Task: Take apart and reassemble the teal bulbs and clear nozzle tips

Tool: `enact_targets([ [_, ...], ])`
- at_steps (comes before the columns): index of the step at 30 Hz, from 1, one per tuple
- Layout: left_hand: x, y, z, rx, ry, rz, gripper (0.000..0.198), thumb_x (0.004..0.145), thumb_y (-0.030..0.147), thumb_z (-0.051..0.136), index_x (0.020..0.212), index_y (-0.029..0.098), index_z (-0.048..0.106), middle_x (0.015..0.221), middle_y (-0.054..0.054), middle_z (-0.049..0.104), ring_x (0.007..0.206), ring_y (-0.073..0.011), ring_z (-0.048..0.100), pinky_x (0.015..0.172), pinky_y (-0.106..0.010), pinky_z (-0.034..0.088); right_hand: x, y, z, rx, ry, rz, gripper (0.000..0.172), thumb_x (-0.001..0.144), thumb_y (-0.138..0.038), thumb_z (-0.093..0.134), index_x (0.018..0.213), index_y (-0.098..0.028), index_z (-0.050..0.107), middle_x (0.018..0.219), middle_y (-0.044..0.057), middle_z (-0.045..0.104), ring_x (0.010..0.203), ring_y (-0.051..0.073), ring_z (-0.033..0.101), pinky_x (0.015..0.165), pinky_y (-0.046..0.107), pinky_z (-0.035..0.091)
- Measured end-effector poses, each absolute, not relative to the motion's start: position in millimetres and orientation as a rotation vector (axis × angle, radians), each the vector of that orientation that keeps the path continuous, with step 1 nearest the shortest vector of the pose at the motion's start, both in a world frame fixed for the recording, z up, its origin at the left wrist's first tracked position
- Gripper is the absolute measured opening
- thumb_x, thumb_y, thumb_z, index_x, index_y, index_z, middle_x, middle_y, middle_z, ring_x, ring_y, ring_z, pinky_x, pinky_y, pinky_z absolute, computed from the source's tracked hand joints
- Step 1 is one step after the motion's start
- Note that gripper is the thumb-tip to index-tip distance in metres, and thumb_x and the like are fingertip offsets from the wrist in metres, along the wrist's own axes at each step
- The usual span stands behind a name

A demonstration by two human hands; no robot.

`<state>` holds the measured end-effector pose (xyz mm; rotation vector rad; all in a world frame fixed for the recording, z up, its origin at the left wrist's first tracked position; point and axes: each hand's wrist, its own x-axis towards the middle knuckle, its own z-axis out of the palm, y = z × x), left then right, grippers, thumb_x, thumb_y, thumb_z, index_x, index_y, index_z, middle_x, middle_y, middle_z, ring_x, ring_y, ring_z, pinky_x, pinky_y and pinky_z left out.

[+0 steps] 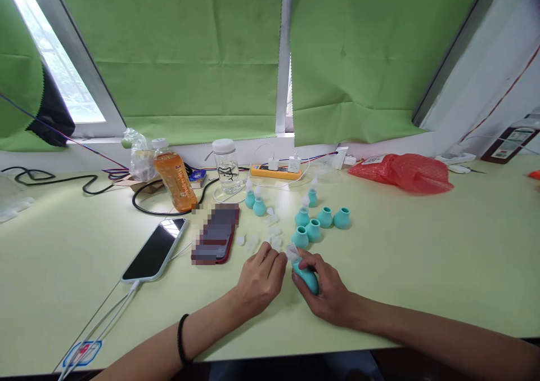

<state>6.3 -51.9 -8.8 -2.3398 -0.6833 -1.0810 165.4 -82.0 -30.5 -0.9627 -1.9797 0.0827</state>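
Observation:
In my right hand [331,288] I hold a teal squeeze bulb [307,278], tilted, with a whitish translucent piece [292,251] at its mouth. My left hand [262,278] is closed beside that mouth, fingertips bunched; what they pinch, if anything, is hidden. Past my hands stand several open teal bulbs, among them one bulb [300,237] closest to my right hand. Other teal bulbs, such as one [259,206] farther back, carry pale pointed tips. Small translucent pieces [274,232] lie scattered on the table just beyond my left hand.
Two phones, a white-edged one [154,251] and a red-cased one [216,233], lie at left. Behind them stand an orange drink bottle [175,181] and a clear jar [226,170]. A yellow power strip [275,172] and red plastic packaging [403,173] sit along the back. Cables cross the left side.

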Motion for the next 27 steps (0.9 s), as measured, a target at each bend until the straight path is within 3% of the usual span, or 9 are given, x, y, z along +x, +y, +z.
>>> enact_targets([
  [6,3,-46,-7,-2.408,-0.543,-1.186,0.008,0.067,0.004,0.055,0.067,0.011,0.050,0.055,-0.002,0.052,0.057,-0.0126,0.043,0.050,-0.025,0.040,166,-82,-29,-0.934,-1.971,0.158,0.018,0.076,-0.016,0.044,0.091,-0.022,0.037,0.086,0.007,0.056,0.097,0.021,0.052,0.074,0.030,0.046],
  [14,0,-46,-3,-2.420,-0.580,-1.252,0.009,0.067,0.006,0.054,0.060,0.011,0.051,0.053,-0.001,0.053,0.055,-0.0104,0.042,0.051,-0.023,0.041,172,-71,-21,-0.979,-1.637,0.453,0.014,0.076,-0.017,0.046,0.079,-0.022,0.033,0.097,0.009,0.053,0.073,0.015,0.058,0.065,0.031,0.049],
  [18,-5,-37,1,-2.518,-0.921,-1.042,0.015,0.071,0.011,0.049,0.057,0.013,0.055,0.051,-0.002,0.053,0.058,-0.0126,0.044,0.047,-0.022,0.039,175,-71,-18,-0.822,-1.696,0.452,0.020,0.074,-0.013,0.048,0.086,-0.021,0.034,0.102,0.010,0.050,0.087,0.018,0.054,0.071,0.033,0.047],
  [22,-6,-29,-8,-2.647,-1.150,-0.728,0.018,0.071,0.013,0.049,0.055,0.015,0.058,0.051,-0.003,0.053,0.061,-0.0150,0.046,0.047,-0.022,0.038,174,-71,-19,-0.887,-1.730,0.410,0.027,0.072,-0.014,0.050,0.096,-0.020,0.037,0.097,0.008,0.052,0.090,0.018,0.053,0.073,0.032,0.047],
  [27,-7,-28,-5,-2.642,-1.125,-0.851,0.018,0.073,0.013,0.046,0.063,0.015,0.060,0.056,-0.005,0.055,0.063,-0.0158,0.047,0.052,-0.024,0.039,173,-73,-16,-0.965,-1.797,0.359,0.029,0.069,-0.018,0.054,0.095,-0.020,0.041,0.086,0.005,0.055,0.077,0.016,0.056,0.071,0.030,0.047],
])
